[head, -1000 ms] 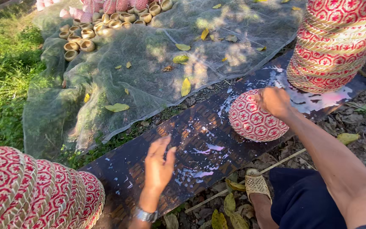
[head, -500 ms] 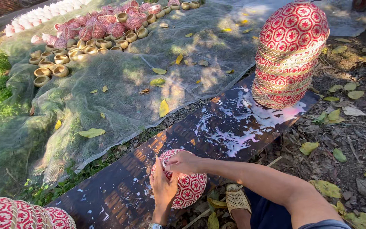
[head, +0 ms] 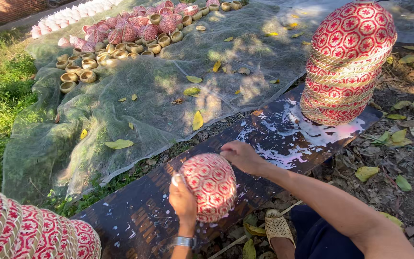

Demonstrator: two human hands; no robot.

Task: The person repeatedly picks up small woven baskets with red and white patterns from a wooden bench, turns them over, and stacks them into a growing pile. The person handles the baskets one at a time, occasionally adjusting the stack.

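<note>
Item: red-and-white patterned woven basket, lower centre of frame, upturned on a paint-spattered dark board. Left hand cupped its side; right hand pinched its top rim. Painted stacks upper right, apparently finished; bare baskets upper left seemingly awaited paint.
</note>
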